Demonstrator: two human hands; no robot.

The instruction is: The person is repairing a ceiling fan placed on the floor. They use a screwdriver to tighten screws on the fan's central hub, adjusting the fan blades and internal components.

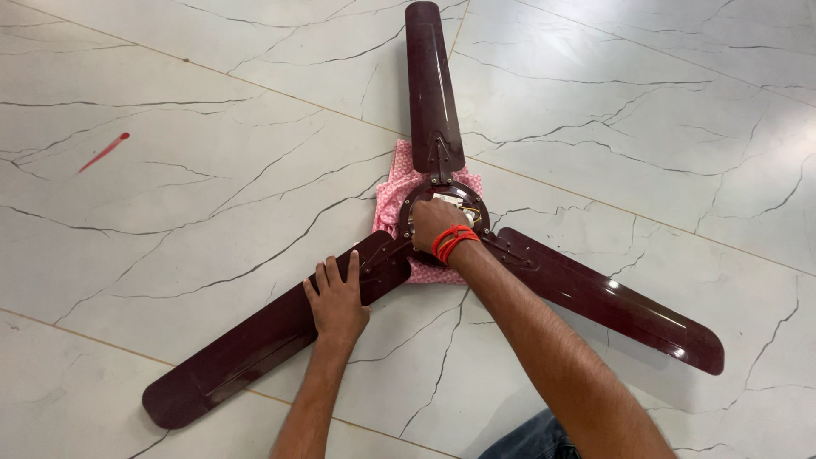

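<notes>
**Two hands on a maroon ceiling fan laid on the floor**

A dark maroon ceiling fan (442, 212) lies flat on a white marble-patterned floor (212, 212), its three blades spreading out from the round hub (444, 204) near the middle of the scene. One blade (432, 81) runs toward the far edge, one blade (612, 302) reaches to the near right, and a third blade (263, 340) stretches to the near left. Under the hub sits a pink patterned cloth (399, 191), showing at the hub's left and far sides.

The left hand (337, 297) rests palm down on the near-left blade, close to where it joins the hub; its grip is released, fingers spread flat on the blade. The right hand (433, 225) is over the hub's opening, fingers curled down into it; what the grip grasps there cannot be told. Red thread bands (453, 242) circle the right wrist. A small red streak (104, 153) marks the floor at the far left, well apart from the fan.
</notes>
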